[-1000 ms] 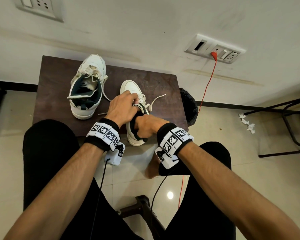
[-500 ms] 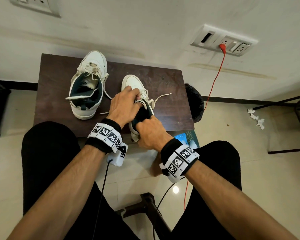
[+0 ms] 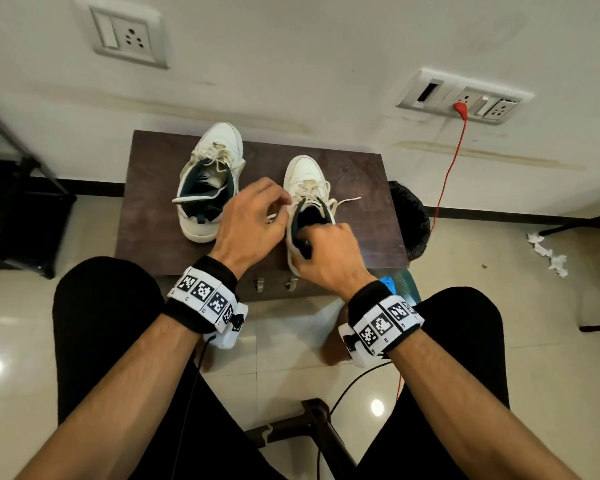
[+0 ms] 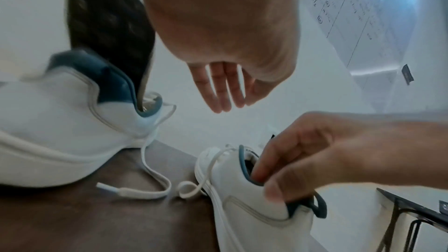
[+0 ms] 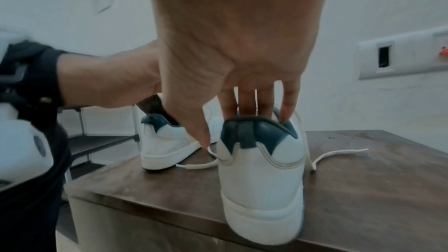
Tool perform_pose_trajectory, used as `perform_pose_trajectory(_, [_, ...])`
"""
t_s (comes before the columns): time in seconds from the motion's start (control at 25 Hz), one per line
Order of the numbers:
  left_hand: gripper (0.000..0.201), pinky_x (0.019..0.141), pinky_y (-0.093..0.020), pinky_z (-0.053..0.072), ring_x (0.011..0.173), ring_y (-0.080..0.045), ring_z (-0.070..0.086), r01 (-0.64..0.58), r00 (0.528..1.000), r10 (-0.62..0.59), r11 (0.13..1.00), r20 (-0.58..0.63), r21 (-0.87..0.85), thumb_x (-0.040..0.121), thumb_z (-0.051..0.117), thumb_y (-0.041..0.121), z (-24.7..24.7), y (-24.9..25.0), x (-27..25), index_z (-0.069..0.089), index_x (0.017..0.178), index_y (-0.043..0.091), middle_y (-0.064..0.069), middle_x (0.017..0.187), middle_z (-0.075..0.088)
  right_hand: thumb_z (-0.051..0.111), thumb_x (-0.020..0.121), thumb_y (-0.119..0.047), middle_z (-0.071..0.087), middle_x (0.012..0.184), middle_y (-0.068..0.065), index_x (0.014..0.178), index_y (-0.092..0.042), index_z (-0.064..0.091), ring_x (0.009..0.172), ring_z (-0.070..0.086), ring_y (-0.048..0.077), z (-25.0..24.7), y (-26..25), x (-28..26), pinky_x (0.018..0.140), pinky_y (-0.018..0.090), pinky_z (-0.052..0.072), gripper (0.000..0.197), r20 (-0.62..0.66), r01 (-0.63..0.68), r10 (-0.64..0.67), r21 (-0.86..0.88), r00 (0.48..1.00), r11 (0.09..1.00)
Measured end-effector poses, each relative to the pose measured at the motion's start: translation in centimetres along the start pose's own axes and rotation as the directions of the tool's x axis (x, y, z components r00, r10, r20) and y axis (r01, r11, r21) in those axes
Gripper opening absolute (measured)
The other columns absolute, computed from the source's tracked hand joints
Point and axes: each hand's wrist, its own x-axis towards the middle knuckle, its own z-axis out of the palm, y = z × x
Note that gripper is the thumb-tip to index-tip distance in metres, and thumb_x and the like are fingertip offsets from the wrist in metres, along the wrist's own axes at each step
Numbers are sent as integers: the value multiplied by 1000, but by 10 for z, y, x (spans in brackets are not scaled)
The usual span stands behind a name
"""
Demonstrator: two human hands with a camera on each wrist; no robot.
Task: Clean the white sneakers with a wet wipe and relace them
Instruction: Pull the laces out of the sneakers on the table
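Glossy cream floor tiles (image 3: 499, 341) and an off-white wall frame a small dark brown wooden worktop (image 3: 146, 209) pushed against the skirting, where a seated person in black trousers leans over a pair of white sneakers. On the wall, a switch-and-socket plate (image 3: 127, 38) sits up left, and a longer socket panel (image 3: 465, 98) at right carries a red plug whose red cable (image 3: 447, 174) trails down to the floor. A black bin (image 3: 411, 220) stands just beside the worktop's right end, crumpled white tissues (image 3: 548, 252) lie on the tiles farther right, and a dark metal rack (image 3: 18, 209) stands at the left. The left sneaker (image 3: 208, 181) rests untouched on the worktop, toe to the wall, tongue flopped back, its loose lace end (image 4: 135, 192) lying on the wood. The right sneaker (image 3: 307, 188) sits near the worktop's front edge, heel overhanging slightly, one lace end (image 3: 349, 200) trailing to its right. The right hand (image 3: 329, 254) grips that shoe's dark blue heel collar, fingers (image 5: 244, 102) hooked inside the opening and thumb outside. The left hand (image 3: 253, 220) hovers just left of the shoe's lacing, fingers (image 4: 218, 91) straight and relaxed in the left wrist view, holding nothing. Both wrists wear black bands with printed marker tags.
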Motion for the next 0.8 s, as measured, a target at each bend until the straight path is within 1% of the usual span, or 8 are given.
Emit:
perform_pose_trajectory(0.12, [6, 63, -27, 47, 66, -13, 56, -31, 966, 22, 999, -258, -32, 84, 66, 4, -35, 3, -12, 71, 85, 8, 1, 82, 67, 70, 85, -32, 78, 95, -1, 103, -23, 76, 87, 71, 25, -14, -26, -1, 75, 36, 55, 21, -275, -38, 133, 327, 952, 944])
perform_pose_trajectory(0.24, [10, 62, -27, 46, 67, -16, 59, 65, 876, -64, 998, -477, -15, 83, 64, -1, -60, -7, -19, 70, 81, 6, -2, 78, 69, 74, 85, -28, 76, 113, -2, 124, -23, 72, 95, 71, 19, -17, -62, 16, 84, 38, 58, 40, -313, 57, 94, 442, 945, 895])
perform_pose_trajectory(0.36, [10, 69, -35, 49, 78, -22, 61, 279, 732, -255, 958, -632, -63, 83, 60, 6, -74, -22, -19, 70, 83, 9, -4, 85, 67, 77, 83, -26, 70, 133, 0, 139, -22, 63, 97, 71, 18, -9, -90, 38, 89, 36, 58, 58, -287, 116, 44, 517, 957, 848])
perform_pose_trajectory(0.44, [17, 79, -41, 55, 88, -23, 64, 413, 672, -476, 877, -567, -245, 83, 57, 20, -80, -39, -19, 72, 87, 14, -4, 94, 69, 79, 83, -26, 68, 139, 1, 143, -24, 60, 112, 70, 23, -1, -104, 49, 96, 38, 57, 63, -223, 122, -3, 525, 975, 842])
perform_pose_trajectory(0.48, [22, 83, -44, 57, 92, -25, 67, 468, 657, -604, 796, -451, -383, 83, 54, 27, -81, -45, -19, 73, 88, 17, -5, 96, 72, 79, 83, -27, 70, 136, 1, 141, -24, 62, 115, 70, 25, 2, -109, 53, 98, 40, 57, 60, -171, 115, -28, 522, 985, 845])
perform_pose_trajectory(0.6, [25, 68, -40, 63, 91, -31, 74, 576, 626, -769, 568, -130, -588, 90, 51, 23, -81, -56, -18, 74, 88, 14, -14, 96, 76, 77, 87, -29, 77, 111, 1, 121, -25, 69, 99, 72, 28, 9, -109, 60, 86, 42, 58, 35, -105, 70, -21, 484, 994, 872])
perform_pose_trajectory(0.68, [18, 62, -36, 61, 77, -27, 73, 638, 610, -788, 549, -80, -539, 96, 55, 15, -78, -58, -18, 72, 91, 15, -18, 97, 76, 72, 89, -24, 76, 96, 2, 108, -24, 69, 89, 70, 31, 8, -98, 58, 77, 42, 56, 20, -126, 61, -5, 444, 992, 894])
perform_pose_trajectory(0.8, [5, 84, -40, 59, 87, -20, 69, 724, 657, -747, 663, -100, -190, 88, 67, 24, -71, -65, -15, 70, 87, 27, -2, 96, 73, 69, 87, -25, 74, 87, 4, 97, -21, 66, 83, 68, 34, 1, -82, 52, 69, 39, 52, 11, -145, 100, -56, 316, 988, 943])
